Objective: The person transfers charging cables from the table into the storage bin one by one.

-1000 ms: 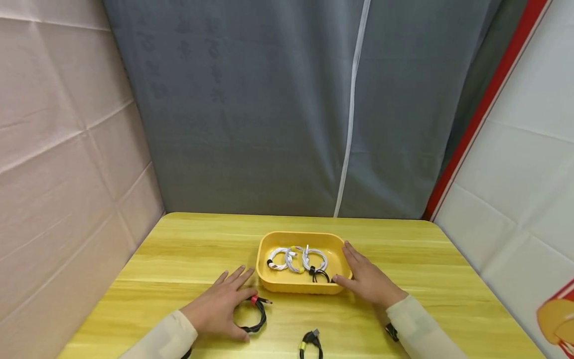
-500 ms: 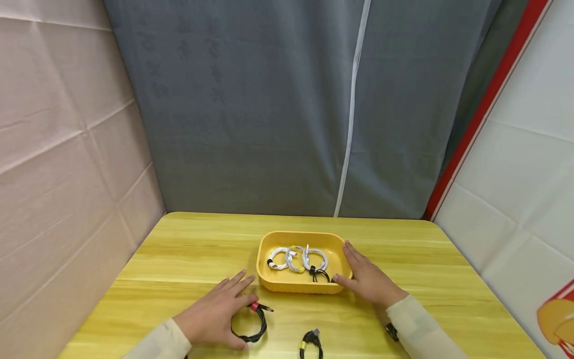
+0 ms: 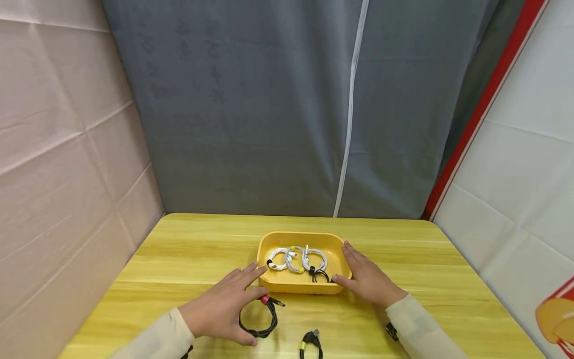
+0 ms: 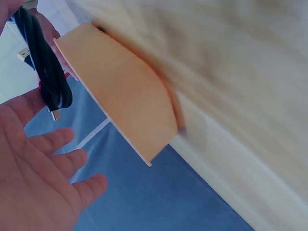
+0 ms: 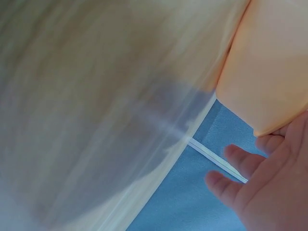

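Observation:
My left hand (image 3: 224, 310) pinches a coiled black cable (image 3: 274, 319) between thumb and index finger, and the other fingers stretch out straight. A red tie (image 3: 265, 299) binds the coil near its plug. In the left wrist view the cable (image 4: 45, 62) hangs clear of the table, its metal plug tip pointing past the fingers. Just beyond is a yellow plastic tray (image 3: 305, 288), at its left front corner in the head view. My right hand (image 3: 372, 281) rests against the tray's right side, thumb at the front rim, fingers extended. Inside lie coiled white cables (image 3: 278, 268) and a small black cable (image 3: 320, 273).
Another black USB cable (image 3: 312, 339) with a yellow tie lies at the near edge of the view, in front of the tray. The wooden table (image 3: 202, 239) ends at a grey curtain (image 3: 251, 124), with pale cloth walls at both sides.
The left hand drew back slightly, then moved right and toward the tray with the black cable, which has lifted off the table. The right hand and tray have stayed put.

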A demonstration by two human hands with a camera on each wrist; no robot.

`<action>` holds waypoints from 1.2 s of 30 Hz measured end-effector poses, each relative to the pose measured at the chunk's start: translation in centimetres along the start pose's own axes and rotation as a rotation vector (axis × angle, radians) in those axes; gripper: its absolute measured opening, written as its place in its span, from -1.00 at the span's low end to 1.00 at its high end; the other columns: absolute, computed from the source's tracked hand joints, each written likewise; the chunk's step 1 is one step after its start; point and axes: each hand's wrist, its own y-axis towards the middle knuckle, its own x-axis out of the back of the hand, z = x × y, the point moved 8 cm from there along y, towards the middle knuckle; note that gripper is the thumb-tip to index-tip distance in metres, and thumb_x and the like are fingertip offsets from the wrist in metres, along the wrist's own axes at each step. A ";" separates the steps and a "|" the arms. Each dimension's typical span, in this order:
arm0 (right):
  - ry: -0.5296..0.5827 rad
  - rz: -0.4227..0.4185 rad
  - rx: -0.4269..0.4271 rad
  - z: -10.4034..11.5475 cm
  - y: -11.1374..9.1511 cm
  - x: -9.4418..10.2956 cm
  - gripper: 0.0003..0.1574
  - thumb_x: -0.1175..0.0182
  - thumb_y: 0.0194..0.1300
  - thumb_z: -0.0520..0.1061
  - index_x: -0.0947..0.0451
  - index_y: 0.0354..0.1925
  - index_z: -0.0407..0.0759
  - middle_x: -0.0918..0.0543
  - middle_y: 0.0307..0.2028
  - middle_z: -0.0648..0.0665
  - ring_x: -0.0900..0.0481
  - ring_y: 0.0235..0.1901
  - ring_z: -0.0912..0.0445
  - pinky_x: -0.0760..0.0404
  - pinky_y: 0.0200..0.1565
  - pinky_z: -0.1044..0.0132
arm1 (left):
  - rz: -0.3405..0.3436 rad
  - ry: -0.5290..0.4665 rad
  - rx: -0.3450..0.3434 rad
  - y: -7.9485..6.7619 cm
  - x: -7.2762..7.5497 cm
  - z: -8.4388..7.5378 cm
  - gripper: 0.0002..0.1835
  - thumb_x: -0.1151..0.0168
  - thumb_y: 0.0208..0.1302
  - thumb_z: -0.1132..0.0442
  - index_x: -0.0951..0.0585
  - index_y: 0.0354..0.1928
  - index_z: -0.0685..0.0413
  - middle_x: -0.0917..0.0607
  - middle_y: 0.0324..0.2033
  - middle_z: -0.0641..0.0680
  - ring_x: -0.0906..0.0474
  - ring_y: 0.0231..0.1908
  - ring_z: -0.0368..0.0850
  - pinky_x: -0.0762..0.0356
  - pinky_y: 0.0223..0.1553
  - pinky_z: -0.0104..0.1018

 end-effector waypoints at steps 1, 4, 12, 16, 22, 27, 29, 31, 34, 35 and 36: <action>-0.013 -0.007 0.001 0.0 0.0 0.0 0.11 0.01 0.20 0.41 0.08 0.42 -0.21 0.06 0.42 -0.14 -0.04 0.34 -0.10 -0.12 0.23 -0.14 | 0.010 0.003 -0.007 0.4 0.2 -0.1 -0.10 -0.19 -0.24 -0.52 -0.47 0.16 -0.20 -0.04 0.39 0.05 0.10 0.37 0.11 -0.10 0.21 0.17; -0.046 -0.019 -0.001 0.0 0.0 0.0 0.10 0.01 0.20 0.42 0.06 0.42 -0.21 0.05 0.42 -0.13 0.00 0.35 -0.13 -0.03 0.21 -0.25 | 0.042 0.020 -0.022 1.6 0.7 -0.1 -0.08 -0.11 -0.22 -0.56 -0.45 0.18 -0.21 0.05 0.41 0.03 0.14 0.38 0.10 -0.08 0.21 0.19; -0.103 -0.044 0.008 0.3 0.0 0.2 0.08 0.04 0.20 0.43 0.01 0.41 -0.21 0.04 0.41 -0.12 0.10 0.38 -0.11 0.07 0.21 -0.29 | 0.112 0.093 -0.053 5.7 0.9 0.5 -0.01 0.01 -0.20 -0.61 -0.41 0.24 -0.15 0.15 0.42 0.05 0.20 0.38 0.12 0.00 0.24 0.20; -0.119 -0.046 0.008 0.3 0.0 0.0 0.07 0.05 0.21 0.43 0.00 0.41 -0.21 0.06 0.41 -0.10 0.10 0.38 -0.11 0.09 0.21 -0.30 | 0.102 0.118 -0.041 7.9 1.3 1.1 -0.03 -0.09 -0.19 -0.56 -0.39 0.25 -0.16 0.16 0.42 0.07 0.21 0.38 0.13 0.03 0.25 0.19; -0.113 -0.049 -0.002 0.5 0.1 0.1 0.07 0.04 0.21 0.43 0.01 0.41 -0.19 0.07 0.41 -0.07 0.11 0.38 -0.11 0.12 0.21 -0.30 | 0.099 0.136 0.001 10.5 1.5 2.5 -0.06 -0.12 -0.18 -0.53 -0.40 0.25 -0.18 0.09 0.42 0.11 0.21 0.38 0.11 0.07 0.28 0.13; -0.109 -0.046 -0.004 0.6 0.2 0.0 0.07 0.06 0.21 0.44 0.02 0.41 -0.19 0.07 0.41 -0.06 0.10 0.37 -0.12 0.12 0.21 -0.30 | 0.144 0.126 0.034 11.8 0.9 3.3 -0.04 -0.11 -0.19 -0.54 -0.40 0.26 -0.18 0.11 0.42 0.10 0.23 0.39 0.11 0.10 0.29 0.12; -0.106 -0.043 -0.004 0.6 0.2 -0.1 0.07 0.06 0.21 0.44 0.02 0.41 -0.19 0.07 0.41 -0.07 0.09 0.37 -0.13 0.12 0.21 -0.31 | 0.170 0.119 0.052 12.2 0.5 3.4 -0.05 -0.13 -0.19 -0.53 -0.40 0.26 -0.19 0.14 0.42 0.09 0.25 0.39 0.10 0.12 0.29 0.12; -0.099 -0.041 -0.004 0.6 0.3 -0.1 0.07 0.06 0.21 0.43 0.02 0.42 -0.18 0.08 0.41 -0.06 0.10 0.37 -0.12 0.13 0.21 -0.30 | 0.191 0.117 0.072 12.6 0.3 3.6 -0.06 -0.16 -0.20 -0.52 -0.41 0.25 -0.21 0.15 0.42 0.08 0.26 0.39 0.10 0.13 0.29 0.14; -0.090 -0.040 -0.002 0.6 0.3 -0.2 0.07 0.05 0.22 0.42 0.04 0.42 -0.18 0.08 0.42 -0.07 0.10 0.37 -0.11 0.12 0.21 -0.30 | 0.219 0.132 0.104 13.1 0.0 3.9 -0.08 -0.17 -0.20 -0.51 -0.41 0.24 -0.24 0.15 0.42 0.08 0.25 0.39 0.11 0.14 0.29 0.15; -0.091 -0.040 -0.002 0.6 0.3 -0.2 0.07 0.05 0.22 0.42 0.04 0.42 -0.18 0.09 0.42 -0.06 0.11 0.38 -0.11 0.12 0.22 -0.29 | 0.224 0.136 0.114 13.3 0.0 4.0 -0.09 -0.17 -0.20 -0.51 -0.42 0.23 -0.24 0.14 0.42 0.09 0.23 0.38 0.12 0.13 0.28 0.15; -0.091 -0.040 -0.003 0.6 0.3 -0.2 0.07 0.05 0.22 0.42 0.05 0.42 -0.18 0.09 0.42 -0.06 0.10 0.38 -0.10 0.12 0.22 -0.29 | 0.232 0.139 0.124 13.5 -0.1 4.0 -0.10 -0.17 -0.20 -0.51 -0.42 0.23 -0.25 0.13 0.42 0.09 0.23 0.38 0.13 0.12 0.28 0.15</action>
